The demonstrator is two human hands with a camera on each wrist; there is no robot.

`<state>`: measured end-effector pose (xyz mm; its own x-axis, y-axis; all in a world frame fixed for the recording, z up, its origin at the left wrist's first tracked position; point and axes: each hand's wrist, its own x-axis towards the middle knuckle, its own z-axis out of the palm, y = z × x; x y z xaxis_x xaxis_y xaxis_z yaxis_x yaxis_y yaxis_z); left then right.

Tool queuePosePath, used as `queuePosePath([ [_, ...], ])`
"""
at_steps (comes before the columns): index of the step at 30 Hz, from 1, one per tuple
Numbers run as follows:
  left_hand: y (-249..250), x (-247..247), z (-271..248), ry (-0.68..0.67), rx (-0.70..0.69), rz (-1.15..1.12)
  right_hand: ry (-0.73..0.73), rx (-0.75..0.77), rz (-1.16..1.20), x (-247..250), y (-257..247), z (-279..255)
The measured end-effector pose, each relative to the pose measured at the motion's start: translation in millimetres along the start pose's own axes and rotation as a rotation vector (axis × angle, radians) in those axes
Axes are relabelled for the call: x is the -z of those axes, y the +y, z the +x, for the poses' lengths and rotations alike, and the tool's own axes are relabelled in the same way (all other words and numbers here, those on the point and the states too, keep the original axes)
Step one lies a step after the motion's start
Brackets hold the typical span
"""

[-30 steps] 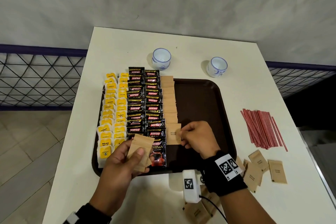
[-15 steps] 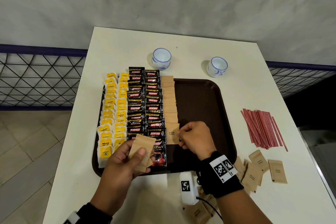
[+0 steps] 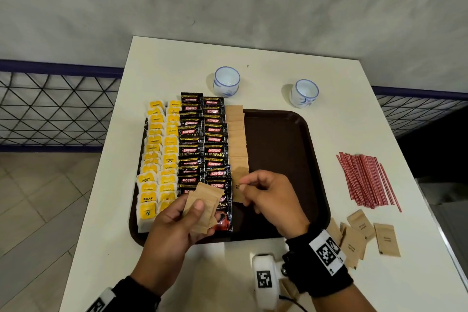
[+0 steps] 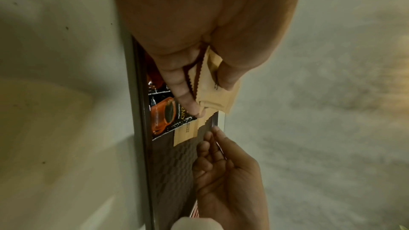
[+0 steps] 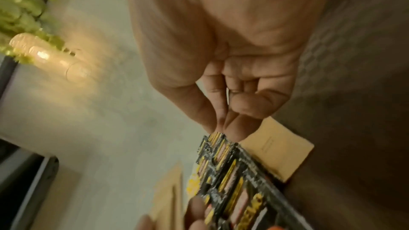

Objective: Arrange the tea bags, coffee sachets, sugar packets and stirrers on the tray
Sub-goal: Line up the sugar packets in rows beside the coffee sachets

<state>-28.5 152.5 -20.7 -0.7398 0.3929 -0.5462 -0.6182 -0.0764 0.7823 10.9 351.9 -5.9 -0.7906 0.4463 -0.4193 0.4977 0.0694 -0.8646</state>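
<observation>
Head view: a dark brown tray (image 3: 278, 139) sits on a white surface (image 3: 177, 63). The left hand (image 3: 174, 225) grasps a small stack of brown sugar packets (image 3: 202, 208) between thumb and fingers. Beyond those fingers lie rows of yellow tea bags (image 3: 159, 159), black coffee sachets (image 3: 202, 139) and a column of sugar packets (image 3: 236, 139). The right hand (image 3: 271, 197), fingers curled with nothing between them, hovers at the nearest packet of that column. Red stirrers (image 3: 364, 177) and loose packets (image 3: 367, 235) lie to its right, off the tray.

Left wrist view: fingers (image 4: 183, 90) pinch the packets.

Right wrist view: curled fingers (image 5: 221, 111) just above a laid packet (image 5: 278, 153); contact unclear.
</observation>
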Motion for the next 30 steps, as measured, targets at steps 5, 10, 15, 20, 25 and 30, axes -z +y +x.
queuePosePath([
  [5,0,-8,1,-0.043,0.016,0.002,-0.165,0.002,0.195,-14,-3,-18],
  [10,-1,-9,0,-0.066,0.012,0.049,-0.104,0.009,0.268,-11,-4,-16],
  [15,0,-5,-3,-0.057,0.017,0.117,-0.091,0.048,0.167,-3,-6,-12],
  [20,0,-9,-6,-0.067,-0.008,0.168,-0.149,0.009,0.284,-8,1,-17],
  [25,-1,-6,-8,-0.065,0.027,0.166,-0.076,-0.017,0.266,3,10,-21],
  [30,1,1,-8,-0.036,0.057,0.139,0.102,-0.119,0.048,33,19,-9],
])
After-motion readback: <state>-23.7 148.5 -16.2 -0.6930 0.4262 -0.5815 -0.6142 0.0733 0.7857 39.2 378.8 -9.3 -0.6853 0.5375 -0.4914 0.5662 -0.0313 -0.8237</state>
